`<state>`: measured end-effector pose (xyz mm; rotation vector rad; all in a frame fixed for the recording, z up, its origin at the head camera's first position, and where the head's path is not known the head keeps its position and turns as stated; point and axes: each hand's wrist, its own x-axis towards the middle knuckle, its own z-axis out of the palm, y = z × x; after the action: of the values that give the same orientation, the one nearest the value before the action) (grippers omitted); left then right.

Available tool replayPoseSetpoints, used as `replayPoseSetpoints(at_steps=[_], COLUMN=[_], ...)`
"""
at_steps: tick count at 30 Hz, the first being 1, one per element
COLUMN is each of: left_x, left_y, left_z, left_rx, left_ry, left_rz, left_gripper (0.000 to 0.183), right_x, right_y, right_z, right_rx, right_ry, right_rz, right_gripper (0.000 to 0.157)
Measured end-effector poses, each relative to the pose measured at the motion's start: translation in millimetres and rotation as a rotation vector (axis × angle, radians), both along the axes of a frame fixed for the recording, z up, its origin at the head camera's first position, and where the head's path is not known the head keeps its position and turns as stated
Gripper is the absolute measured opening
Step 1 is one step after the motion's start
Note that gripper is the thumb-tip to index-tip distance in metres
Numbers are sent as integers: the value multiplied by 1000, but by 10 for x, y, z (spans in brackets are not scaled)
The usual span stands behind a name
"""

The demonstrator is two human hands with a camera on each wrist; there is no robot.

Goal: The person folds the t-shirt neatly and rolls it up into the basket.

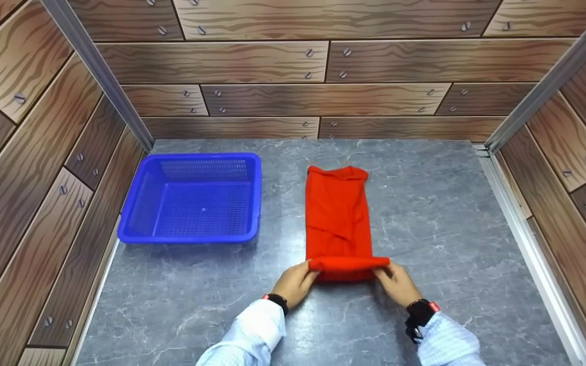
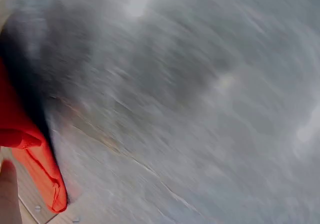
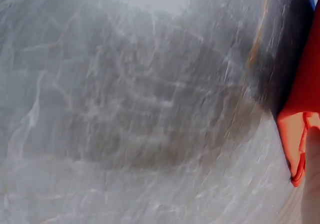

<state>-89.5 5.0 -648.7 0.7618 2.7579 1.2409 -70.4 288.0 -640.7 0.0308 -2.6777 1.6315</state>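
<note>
A red piece of folded cloth (image 1: 338, 211), long and narrow, lies lengthwise on the grey table, its far end slightly rumpled. Its near end is lifted and doubled over into a raised band. My left hand (image 1: 293, 283) pinches the left corner of that band, and my right hand (image 1: 399, 285) grips the right corner. In the left wrist view the red cloth (image 2: 42, 171) shows at the left edge beside a fingertip (image 2: 8, 194). The right wrist view has the cloth (image 3: 306, 92) at its right edge, with part of a finger (image 3: 312, 174) over it.
A blue plastic basket (image 1: 256, 203) with perforated walls stands to the left of the cloth, with nothing in it. Wood-patterned panels (image 1: 262, 63) enclose the grey marbled table (image 1: 435, 218) at the back and both sides, with metal rails along the corners.
</note>
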Motion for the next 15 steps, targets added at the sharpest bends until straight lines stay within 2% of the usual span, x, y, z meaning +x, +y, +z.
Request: replayPoseSetpoints(at_steps=[6,10,15], left_x=[-50,-66,-69], left_y=[98,142,145], left_z=[-1,-29,-81], left_rx=[177,197,230], left_ry=[-74,-127,-227], left_rz=[109,180,244], left_gripper=[20,22,26], right_x=[-23,-37,-40], right_y=[-105,-164,-225], right_z=[-43,-93,-158], right_rx=[48,50,36], right_ry=[50,53,4], right_rz=[-20,-35,-73], right_gripper=[24,23,25])
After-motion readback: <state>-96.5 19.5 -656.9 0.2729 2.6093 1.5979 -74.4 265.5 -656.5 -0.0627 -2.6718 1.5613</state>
